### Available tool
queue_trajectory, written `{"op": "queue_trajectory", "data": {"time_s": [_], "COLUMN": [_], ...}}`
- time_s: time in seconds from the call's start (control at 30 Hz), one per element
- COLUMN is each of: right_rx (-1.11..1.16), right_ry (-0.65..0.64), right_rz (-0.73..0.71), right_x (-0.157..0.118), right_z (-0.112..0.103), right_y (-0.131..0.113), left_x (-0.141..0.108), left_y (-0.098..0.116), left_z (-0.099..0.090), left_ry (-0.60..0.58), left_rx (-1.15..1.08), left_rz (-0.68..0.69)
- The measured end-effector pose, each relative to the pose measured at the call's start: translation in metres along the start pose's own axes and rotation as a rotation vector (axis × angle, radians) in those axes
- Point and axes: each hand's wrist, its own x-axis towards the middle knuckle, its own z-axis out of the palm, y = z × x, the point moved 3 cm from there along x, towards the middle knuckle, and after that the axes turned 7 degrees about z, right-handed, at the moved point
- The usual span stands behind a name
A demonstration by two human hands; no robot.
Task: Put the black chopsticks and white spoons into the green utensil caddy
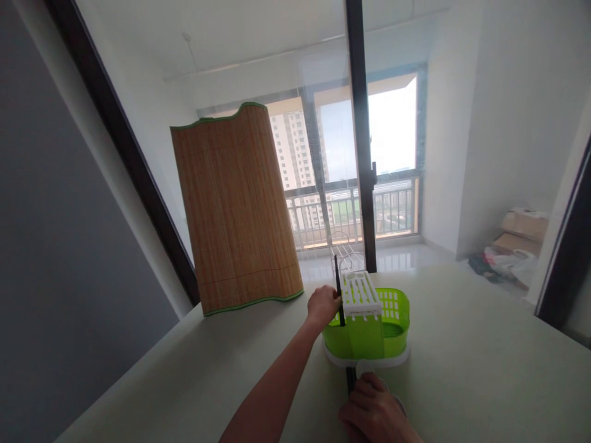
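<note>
A green plastic utensil basket (pixel 364 341) with a white slotted top (pixel 361 294) and a pale base stands on the table. At its left side my left hand (pixel 324 303) pinches a dark, slim chopstick (pixel 338 277), which is held upright against the basket. In front of the basket my right hand (pixel 376 411) is closed around dark sticks (pixel 351 377) that look like chopsticks. A white, rounded piece (pixel 365 367), possibly a spoon, shows by its fingers. My right palm and most of what it holds are hidden.
On the left, a curved bamboo mat (pixel 237 215) with green edging stands on the pale table (pixel 462 363). A glass door with a dark frame (pixel 362 154) rises behind the table. Beyond it are a white wire rack (pixel 348 258), cardboard boxes (pixel 524 227) and bags.
</note>
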Motion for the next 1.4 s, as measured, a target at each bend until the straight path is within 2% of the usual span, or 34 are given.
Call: {"op": "queue_trajectory", "data": {"time_s": [0.17, 0.4, 0.6, 0.7, 0.77, 0.83, 0.9, 1.0, 1.13, 1.27, 1.4], "right_rx": [-0.029, -0.090, -0.124, -0.107, -0.104, -0.097, -0.071, -0.011, 0.042, 0.086, 0.190], "right_ry": [-0.032, -0.042, -0.059, -0.070, -0.137, -0.246, -0.353, -0.456, -0.534, -0.541, -0.544], "right_rz": [-0.003, -0.037, -0.050, -0.042, -0.018, 0.028, 0.089, 0.163, 0.200, 0.235, 0.242], "right_x": [-0.003, -0.007, -0.009, -0.008, -0.008, -0.007, -0.006, -0.003, -0.001, -0.001, 0.000], "right_z": [0.003, 0.006, 0.009, 0.008, 0.006, 0.003, -0.001, -0.009, -0.015, -0.018, -0.021], "right_y": [0.002, 0.003, 0.005, 0.004, 0.003, 0.002, -0.001, -0.008, -0.016, -0.018, -0.017], "left_x": [-0.004, -0.009, -0.019, -0.038, -0.059, -0.084, -0.108, -0.136, -0.153, -0.162, -0.164], "left_y": [0.001, 0.007, 0.016, 0.021, 0.020, 0.016, 0.010, -0.003, -0.017, -0.019, -0.013], "left_z": [-0.002, -0.004, -0.024, -0.038, -0.043, -0.040, -0.032, -0.014, 0.014, 0.037, 0.044], "left_ry": [-0.023, -0.020, 0.063, 0.183, 0.306, 0.414, 0.447, 0.347, 0.063, -0.184, -0.282], "left_rx": [0.061, 0.162, 0.243, 0.234, 0.170, 0.078, -0.002, -0.055, -0.026, 0.037, 0.104], "left_rz": [-0.040, 0.000, 0.026, 0.041, 0.055, 0.068, 0.058, -0.003, -0.052, -0.071, -0.114]}}
